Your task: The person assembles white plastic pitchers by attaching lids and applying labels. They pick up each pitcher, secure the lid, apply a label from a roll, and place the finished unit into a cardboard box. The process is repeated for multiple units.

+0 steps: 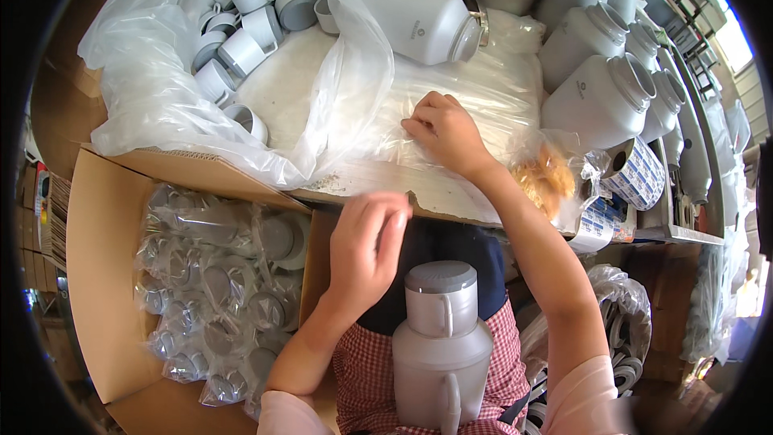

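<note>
A grey lidded jug [443,354] with a side handle stands upright on my lap, a handled cup with a dark grey top fitted over its neck. Neither hand touches it. On the table, my right hand [449,135] has its fingers bent and pinched against the top of a stack of clear plastic bags [491,84]. My left hand [366,246] hovers before the table edge, above and left of the jug. Its fingers are curled in, slightly blurred, and I see nothing in them.
An open cardboard box [109,274] at left holds several bagged jugs. Loose grey cups [241,52] lie in a big plastic bag. Beyond the stack a grey jug [415,20] lies sideways; others [600,101] stand at right, near a label roll [640,173] and yellowish bagged pieces [543,181].
</note>
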